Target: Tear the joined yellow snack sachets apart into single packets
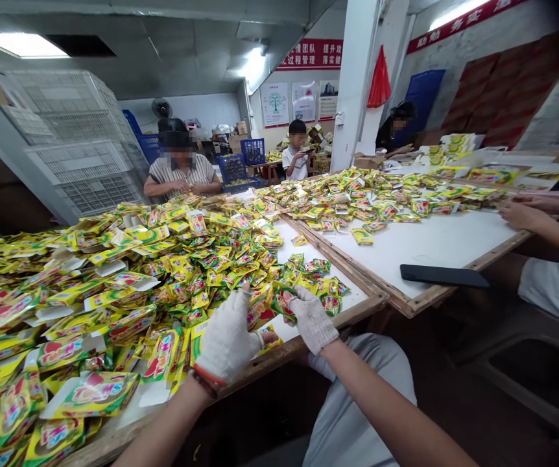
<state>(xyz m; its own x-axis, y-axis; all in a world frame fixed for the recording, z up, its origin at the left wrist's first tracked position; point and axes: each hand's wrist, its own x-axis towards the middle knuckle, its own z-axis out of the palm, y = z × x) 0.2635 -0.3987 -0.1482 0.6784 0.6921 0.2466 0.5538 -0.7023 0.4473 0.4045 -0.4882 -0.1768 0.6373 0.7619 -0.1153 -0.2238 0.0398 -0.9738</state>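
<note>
Both my hands wear white knit gloves and meet over the near edge of a white table (309,259). My left hand (225,340) is closed round a stack of small green-and-yellow packets (260,310). My right hand (311,318) pinches a packet (282,301) at the top of the same bunch. A big heap of the same packets (128,279) and flat printed cartons (92,392) covers the table to my left. More loose packets (325,285) lie just beyond my right hand.
A second white table (435,243) at the right carries more packets (381,198) and a black phone (445,275). Another person's arm (542,224) rests on it. A person in a striped shirt (179,172) sits across; two others work further back. White crates (75,149) are stacked left.
</note>
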